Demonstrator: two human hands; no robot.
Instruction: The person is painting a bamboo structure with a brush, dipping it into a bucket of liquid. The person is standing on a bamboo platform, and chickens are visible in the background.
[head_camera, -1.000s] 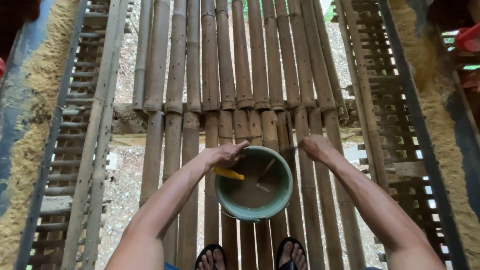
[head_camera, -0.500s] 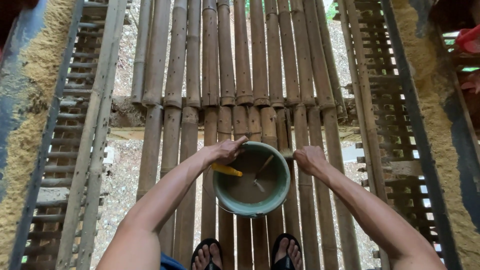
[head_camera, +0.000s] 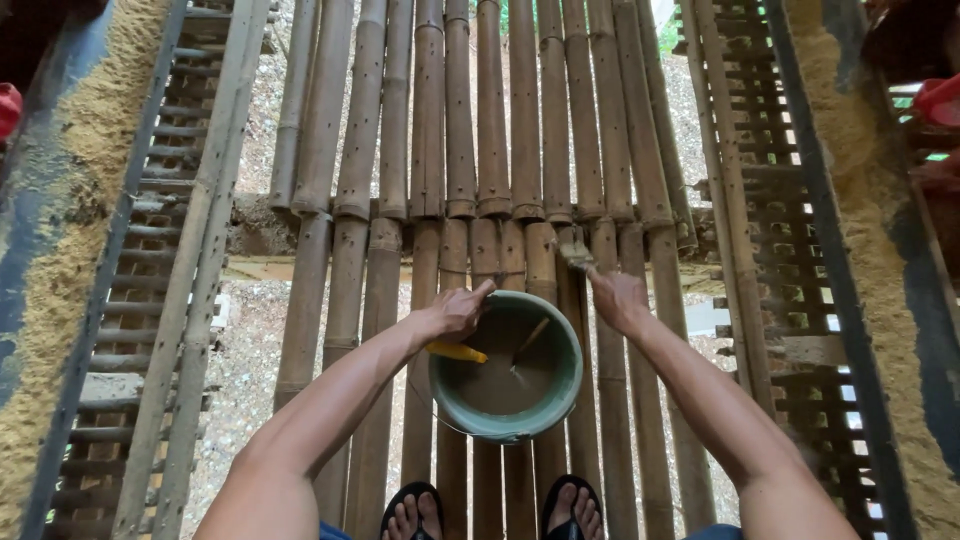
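Bucket (head_camera: 505, 385) under left hand (head_camera: 458, 312)

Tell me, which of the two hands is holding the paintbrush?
The right hand holds the brush above the bamboo poles; the left hand only grips the green bucket's rim.

Counts: one green bucket (head_camera: 506, 367), two hands, left hand (head_camera: 457, 312) and right hand (head_camera: 618, 298). One brush (head_camera: 577, 256), one yellow stick (head_camera: 456, 351) at the bucket rim. Two sandalled feet (head_camera: 412, 512). Bamboo poles (head_camera: 490, 110): roughly ten across the upper row; exact count hard to tell.
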